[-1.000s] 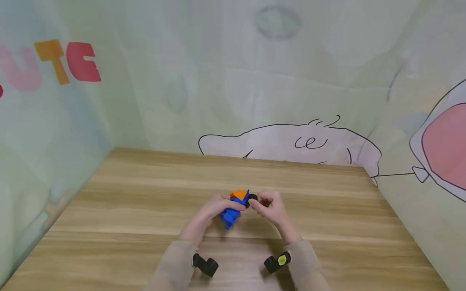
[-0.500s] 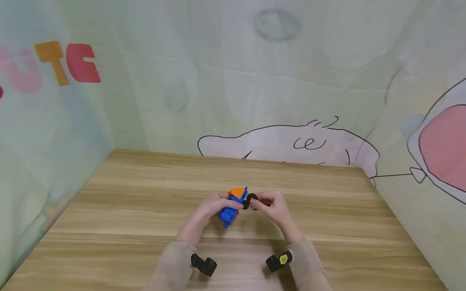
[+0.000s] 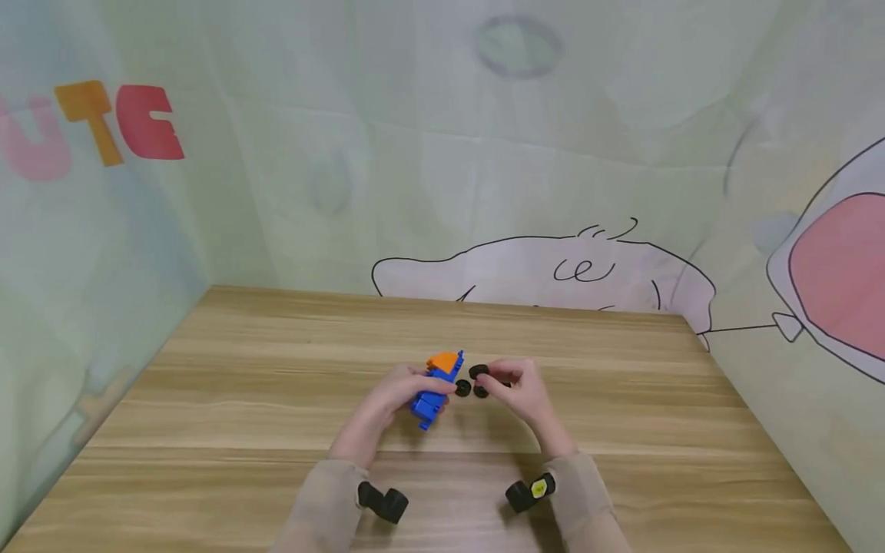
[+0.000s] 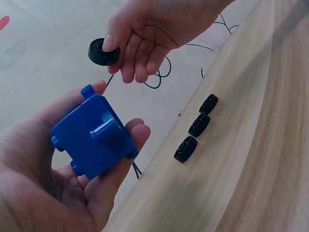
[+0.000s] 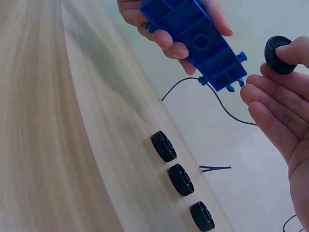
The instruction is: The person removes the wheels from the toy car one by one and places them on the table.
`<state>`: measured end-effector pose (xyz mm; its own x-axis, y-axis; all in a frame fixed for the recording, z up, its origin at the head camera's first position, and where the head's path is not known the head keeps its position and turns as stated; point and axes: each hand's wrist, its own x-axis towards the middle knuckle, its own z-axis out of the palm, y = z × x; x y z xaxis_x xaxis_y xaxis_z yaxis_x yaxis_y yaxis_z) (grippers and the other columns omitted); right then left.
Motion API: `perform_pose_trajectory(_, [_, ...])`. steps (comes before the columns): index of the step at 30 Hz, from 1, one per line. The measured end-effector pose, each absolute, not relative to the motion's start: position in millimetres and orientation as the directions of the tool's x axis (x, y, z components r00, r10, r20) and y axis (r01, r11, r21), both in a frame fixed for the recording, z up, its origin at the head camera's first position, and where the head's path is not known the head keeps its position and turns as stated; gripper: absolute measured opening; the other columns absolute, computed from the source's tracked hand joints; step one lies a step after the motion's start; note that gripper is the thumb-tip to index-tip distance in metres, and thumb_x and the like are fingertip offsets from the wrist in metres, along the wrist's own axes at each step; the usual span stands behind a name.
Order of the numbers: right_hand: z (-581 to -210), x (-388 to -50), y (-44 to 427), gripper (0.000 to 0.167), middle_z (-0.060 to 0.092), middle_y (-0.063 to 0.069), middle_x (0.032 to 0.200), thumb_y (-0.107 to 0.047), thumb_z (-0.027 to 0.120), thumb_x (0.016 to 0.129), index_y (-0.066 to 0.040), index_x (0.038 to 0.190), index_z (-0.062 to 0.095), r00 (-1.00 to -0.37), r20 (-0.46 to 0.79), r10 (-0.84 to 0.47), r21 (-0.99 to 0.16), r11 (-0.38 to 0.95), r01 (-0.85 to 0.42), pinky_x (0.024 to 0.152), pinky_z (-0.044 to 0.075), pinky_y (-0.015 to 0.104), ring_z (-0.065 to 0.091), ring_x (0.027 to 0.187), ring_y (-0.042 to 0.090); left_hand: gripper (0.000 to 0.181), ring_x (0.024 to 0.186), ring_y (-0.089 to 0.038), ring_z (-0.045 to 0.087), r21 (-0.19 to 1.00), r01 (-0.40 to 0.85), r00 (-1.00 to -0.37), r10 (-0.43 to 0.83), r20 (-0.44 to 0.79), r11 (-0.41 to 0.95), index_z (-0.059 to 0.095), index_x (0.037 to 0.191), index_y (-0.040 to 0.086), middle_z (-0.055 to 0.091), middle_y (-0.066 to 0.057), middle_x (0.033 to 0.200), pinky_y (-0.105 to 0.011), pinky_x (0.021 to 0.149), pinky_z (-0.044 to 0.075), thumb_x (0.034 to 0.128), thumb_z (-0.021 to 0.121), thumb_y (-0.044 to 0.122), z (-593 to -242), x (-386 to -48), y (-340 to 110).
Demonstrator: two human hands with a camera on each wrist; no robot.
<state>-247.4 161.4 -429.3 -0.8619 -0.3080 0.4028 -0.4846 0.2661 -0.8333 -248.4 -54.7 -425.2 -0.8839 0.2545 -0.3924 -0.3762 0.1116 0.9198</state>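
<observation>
My left hand (image 3: 399, 392) grips a blue toy car body (image 3: 427, 402) with an orange piece (image 3: 445, 362) at its far end. Seen from the right wrist, the underside of the body (image 5: 200, 41) faces the camera, and short pegs stick out with no wheels on them at the near end. My right hand (image 3: 520, 392) pinches a black toy wheel (image 5: 279, 54) between thumb and fingers, apart from the body. On the table beneath lie three more black wheels (image 4: 186, 149) in a row, standing clear of both hands.
The wood-grain table (image 3: 304, 346) spreads out around both hands. A printed cloth backdrop (image 3: 290, 192) rises behind it and along the sides. Black camera mounts (image 3: 383, 503) are strapped to both wrists.
The wheel pinched in my right hand has come away from the toy body's side. My left hand has shifted slightly left with the body, uncovering wheels on the table.
</observation>
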Motion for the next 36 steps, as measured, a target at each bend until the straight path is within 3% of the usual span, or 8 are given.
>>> perform_pose_trajectory(10, [-427,-251,171,0.016,0.073,0.026,0.088,-0.003,0.073,0.084,0.012,0.09,0.072,-0.946,0.279,-0.165,-0.882,0.345,-0.321,0.064,0.053,0.017,0.064,0.069,-0.003,0.046,0.077,-0.018,0.071,0.937,-0.343,-0.905,0.243,-0.349,0.069,0.058,0.121,-0.01,0.073,-0.018,0.098,-0.03,0.075,0.058,0.086,0.072,0.017,-427,-252,-64])
perform_pose_trajectory(20, [-423,-258,188,0.017,0.073,0.023,0.087,-0.002,0.079,0.078,0.011,0.088,0.072,-0.967,0.254,-0.032,-0.884,0.396,-0.246,0.065,0.051,0.015,0.063,0.068,-0.004,0.044,0.077,-0.015,0.071,0.94,-0.337,-0.911,0.232,-0.34,0.054,0.059,0.12,-0.008,0.074,-0.005,0.085,-0.028,0.077,0.058,0.087,0.071,0.017,-427,-257,-73])
perform_pose_trajectory(30, [-421,-257,200,0.021,0.072,0.028,0.089,0.004,0.079,0.076,0.015,0.091,0.07,-0.978,0.206,0.023,-0.909,0.375,-0.183,0.065,0.05,0.013,0.062,0.065,-0.004,0.049,0.084,-0.018,0.071,0.939,-0.338,-0.917,0.204,-0.344,0.062,0.056,0.125,-0.008,0.074,-0.008,0.093,-0.036,0.091,0.054,0.0874,0.071,0.02,-427,-258,-78])
perform_pose_trajectory(36, [-434,-263,215,0.02,0.074,0.022,0.087,0.0,0.08,0.076,0.011,0.091,0.071,-0.978,0.208,0.017,-0.885,0.429,-0.181,0.066,0.051,0.014,0.063,0.067,-0.003,0.051,0.089,-0.019,0.071,0.941,-0.334,-0.92,0.2,-0.338,0.055,0.056,0.127,-0.007,0.074,-0.01,0.099,-0.043,0.1,0.05,0.0883,0.072,0.023,-425,-257,-81])
